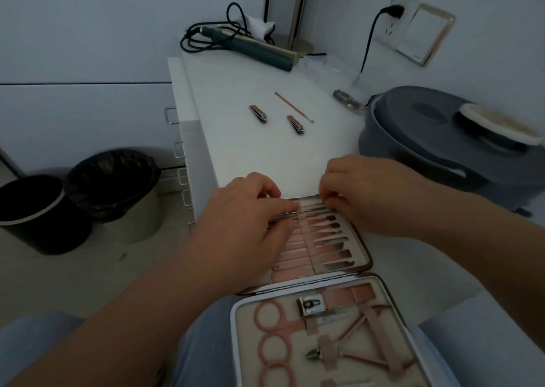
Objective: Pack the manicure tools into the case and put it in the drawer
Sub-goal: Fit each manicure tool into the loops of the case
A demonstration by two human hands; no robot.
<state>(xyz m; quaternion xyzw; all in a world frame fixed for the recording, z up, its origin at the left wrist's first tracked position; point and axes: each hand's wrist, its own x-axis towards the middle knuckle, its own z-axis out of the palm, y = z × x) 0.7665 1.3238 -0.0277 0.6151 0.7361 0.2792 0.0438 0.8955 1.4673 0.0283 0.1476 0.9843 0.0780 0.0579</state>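
The manicure case (361,264) lies open, half on the white drawer unit's top (265,150) and half over my lap. Its far half holds a row of thin pink-handled tools under a strap; its near half holds scissors, a clipper and nippers. My left hand (241,221) and my right hand (368,195) both rest at the far end of that row and pinch a thin metal tool (306,206) between fingertips. Farther back on the top lie two nail clippers (258,113) (295,124) and a slim pink stick tool (292,106).
Drawer handles (171,115) run down the unit's left front. Two bins (115,186) (38,212) stand on the floor at the left. A grey lidded tub (436,138) with a brush sits at the right. A teal corded appliance (250,47) and a lamp base are at the back.
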